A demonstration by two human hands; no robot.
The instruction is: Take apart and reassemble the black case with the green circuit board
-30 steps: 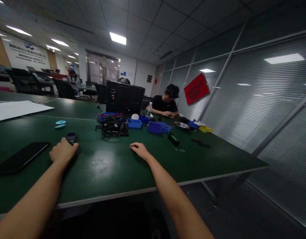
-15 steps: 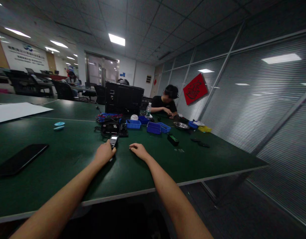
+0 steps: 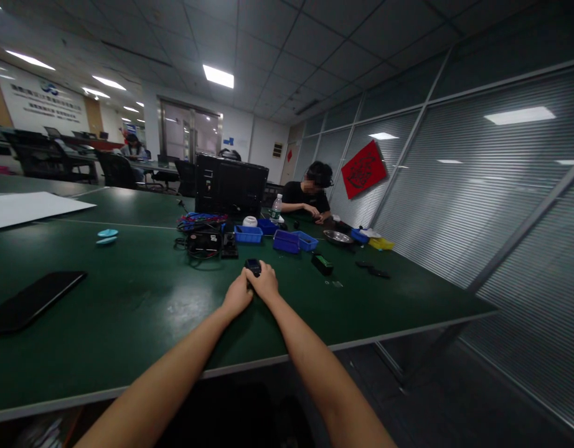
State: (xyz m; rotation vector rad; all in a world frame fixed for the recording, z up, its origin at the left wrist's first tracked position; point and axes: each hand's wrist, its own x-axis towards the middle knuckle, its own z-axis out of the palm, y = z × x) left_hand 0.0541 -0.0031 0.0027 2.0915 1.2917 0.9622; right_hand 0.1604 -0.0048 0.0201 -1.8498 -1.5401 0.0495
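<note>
Between my two hands, just above or on the green tabletop, is a small dark handheld device with a screen [image 3: 253,266]; its exact kind is too small to tell. My left hand [image 3: 239,294] is closed around its lower left side. My right hand [image 3: 265,281] is closed on its right side, fingers curled round the edge. The hands touch each other and hide the device's lower part. Beyond them stand a black power unit [image 3: 203,244] with cables and a blue tray [image 3: 248,234].
A monitor's back [image 3: 231,185] and a water bottle [image 3: 276,208] stand farther off. Purple-blue bins [image 3: 287,241], a black-and-green box [image 3: 322,264] and a metal bowl [image 3: 337,236] lie to the right. A black tablet-like slab [image 3: 35,300] lies left. Another person [image 3: 310,193] sits across the table.
My left hand has carried the handheld device rightward from near the power unit to my right hand, which now also grips it. The device's bright screen now looks dark.
</note>
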